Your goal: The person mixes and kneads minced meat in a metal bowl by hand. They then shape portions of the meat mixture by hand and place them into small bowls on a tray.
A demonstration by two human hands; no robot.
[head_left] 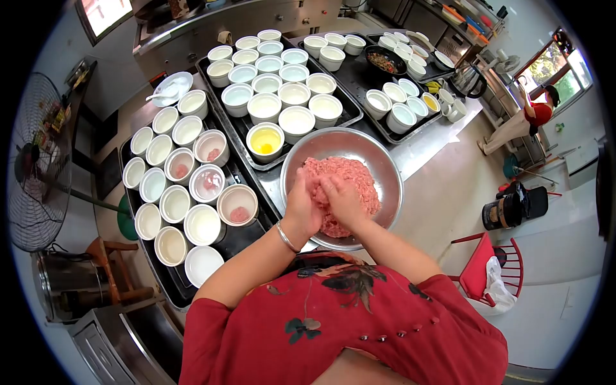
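A steel mixing bowl (pixel 393 176) in front of me holds a mound of raw minced meat (pixel 359 183). Over the bowl my left hand (pixel 303 204) and my right hand (pixel 343 204) come together, fingers curled around a lump of the mince. A bracelet (pixel 286 238) circles my left wrist. Left of the bowl, white ramekins stand in rows on a black tray; several, such as the near one (pixel 237 205), have a small ball of mince inside. One ramekin (pixel 265 140) beside the bowl's rim contains a raw egg.
Another black tray (pixel 351 115) of ramekins lies behind the bowl. Further right are a dark bowl of chopped food (pixel 384 62), a kettle (pixel 468 80) and mugs (pixel 457 110). A fan (pixel 40 160) stands left, a red chair (pixel 484 269) right. Another person (pixel 536 115) stands far right.
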